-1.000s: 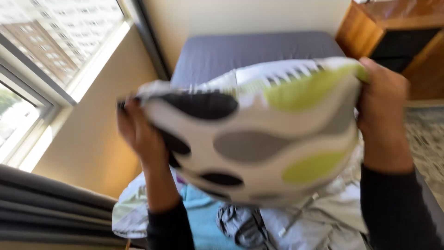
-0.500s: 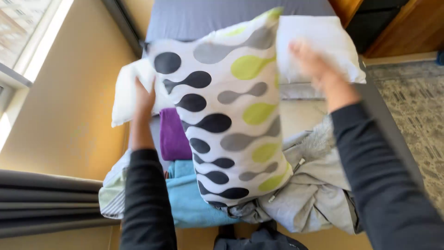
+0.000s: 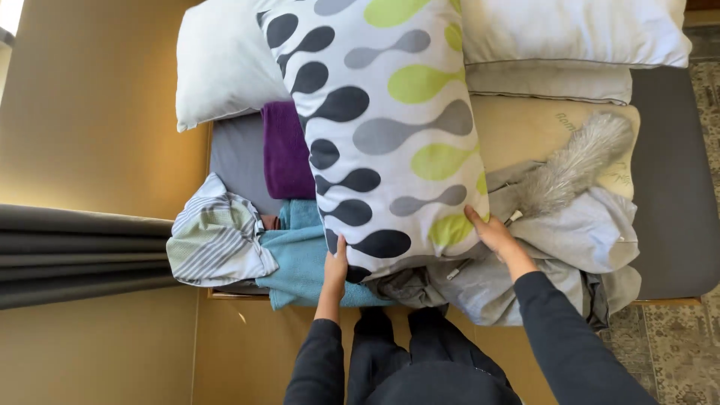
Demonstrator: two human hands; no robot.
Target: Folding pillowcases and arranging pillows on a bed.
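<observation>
A long pillow (image 3: 382, 127) in a white case with black, grey and green blobs lies lengthwise down the bed. My left hand (image 3: 335, 268) presses against its near left corner, fingers up along the edge. My right hand (image 3: 493, 234) rests flat on its near right corner. Both hands touch the pillow without gripping it. Under the pillow's near end lie a blue towel (image 3: 304, 259) and rumpled grey clothing (image 3: 540, 262).
White pillows sit at the bed's head, one at the left (image 3: 225, 64) and one at the right (image 3: 570, 30). A purple cloth (image 3: 285, 150), a striped garment (image 3: 217, 236) and a grey fluffy item (image 3: 574, 161) lie on the bed. Dark curtains (image 3: 75, 251) hang at left.
The patterned pillow was held up in the air with both hands, then lowered onto the bed. My hands have slid down to its near corners.
</observation>
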